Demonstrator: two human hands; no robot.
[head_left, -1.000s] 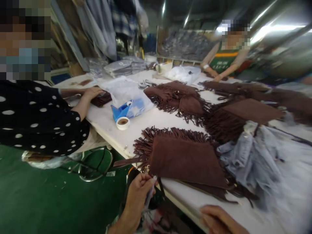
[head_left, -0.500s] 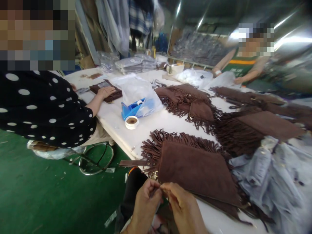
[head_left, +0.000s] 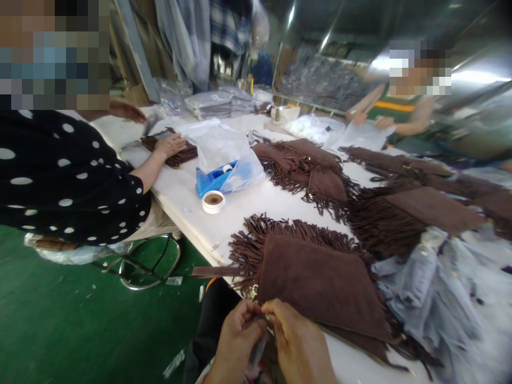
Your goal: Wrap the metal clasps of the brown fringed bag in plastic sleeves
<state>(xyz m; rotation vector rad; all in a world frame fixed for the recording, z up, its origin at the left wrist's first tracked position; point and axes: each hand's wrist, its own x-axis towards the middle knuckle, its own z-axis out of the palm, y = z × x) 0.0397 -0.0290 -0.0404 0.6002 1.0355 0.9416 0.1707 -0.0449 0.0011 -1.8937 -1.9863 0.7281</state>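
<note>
My left hand [head_left: 239,337] and my right hand [head_left: 299,338] meet at the table's near edge, thumbs and fingertips pinched together. From the left fingers hangs a small greyish, see-through piece of plastic [head_left: 258,353]. Whatever sits between the right fingertips is too small and hidden to name. Just beyond both hands lies a brown suede fringed bag [head_left: 320,282], flat on the table, its fringe towards the far side. Its strap [head_left: 214,272] sticks out to the left over the edge, and gold-coloured metal hardware [head_left: 253,292] shows near my fingertips.
More brown fringed bags [head_left: 432,205] lie to the right, beside crumpled clear plastic bags [head_left: 436,293]. A blue tape dispenser [head_left: 214,181], partly under a plastic bag, stands behind a tape roll [head_left: 213,201]. A co-worker in polka dots [head_left: 72,181] sits left; another [head_left: 394,109] handles plastic across the table.
My hands stay pinched together, and more of the clear plastic shows below the left fingers. The left co-worker's far hand has come into view, raised over the table.
</note>
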